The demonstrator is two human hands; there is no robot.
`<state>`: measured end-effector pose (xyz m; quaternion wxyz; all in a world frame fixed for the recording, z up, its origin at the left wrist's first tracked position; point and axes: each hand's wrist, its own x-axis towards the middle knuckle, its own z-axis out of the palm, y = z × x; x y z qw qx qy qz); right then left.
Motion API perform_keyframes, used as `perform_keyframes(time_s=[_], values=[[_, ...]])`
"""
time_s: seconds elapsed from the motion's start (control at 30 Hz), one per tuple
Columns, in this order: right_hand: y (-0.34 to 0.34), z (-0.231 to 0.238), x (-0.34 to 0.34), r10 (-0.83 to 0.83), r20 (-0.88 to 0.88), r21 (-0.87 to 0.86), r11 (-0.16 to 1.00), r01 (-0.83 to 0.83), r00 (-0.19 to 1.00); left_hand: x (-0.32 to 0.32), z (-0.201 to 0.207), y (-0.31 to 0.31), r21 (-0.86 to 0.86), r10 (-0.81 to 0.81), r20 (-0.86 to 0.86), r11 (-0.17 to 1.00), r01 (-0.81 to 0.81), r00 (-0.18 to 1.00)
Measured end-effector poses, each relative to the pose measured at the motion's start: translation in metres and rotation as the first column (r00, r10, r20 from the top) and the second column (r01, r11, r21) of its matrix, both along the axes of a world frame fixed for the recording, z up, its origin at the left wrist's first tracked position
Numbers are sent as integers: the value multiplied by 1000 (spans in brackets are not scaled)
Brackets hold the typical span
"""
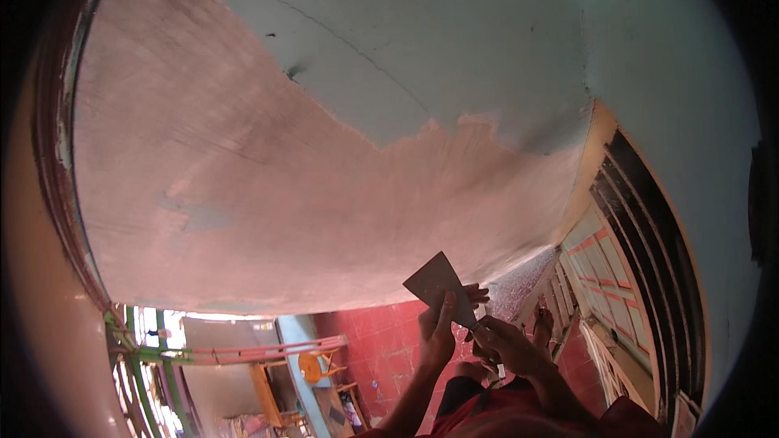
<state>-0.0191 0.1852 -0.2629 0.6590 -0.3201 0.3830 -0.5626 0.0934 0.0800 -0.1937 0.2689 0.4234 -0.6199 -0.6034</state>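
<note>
My right hand [507, 349] is closed around the lower end of a putty knife, hiding most of its handle. The wide, grey, flat blade [439, 282] points up and to the left. My left hand [438, 337] grips the blade, its thumb lying on the near face and its fingertips showing past the right edge. Beyond the blade rises a wall [324, 211]. Its lower part is a bare, streaky pinkish surface, and pale blue-green paint [454, 40] covers the upper part with a ragged border. A long thin crack runs through the painted area.
Below lies a red tiled floor [377, 349], with my bare foot [543, 326] at the right. A slatted dark opening [649, 251] in a cream frame stands on the right. At the lower left are a round-topped orange stool [310, 367] and a green railing [174, 354].
</note>
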Motion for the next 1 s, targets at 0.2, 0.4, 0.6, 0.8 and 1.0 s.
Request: perform_keyframes(time_s=[0.2,0.4,0.6,0.8,1.0], values=[[-7,-10,12,-84,-36,277,957,91,996,-1,-26,-8,87,-133,-88,986,140,987],[12,22,-20,-353,-357,192,878,438,865,-59,-38,-6,21,-174,-303,982,189,937],[-49,124,-34,-737,-401,-430,676,598,544,-87,66,-40,-277,-251,-495,953,122,832],[-75,211,-53,-940,-339,-898,337,284,41,-111,160,-48,-522,-441,-673,852,40,594],[-99,278,-33,-926,-377,-846,340,411,-10,-117,224,-78,-576,-429,-705,811,-103,565]])
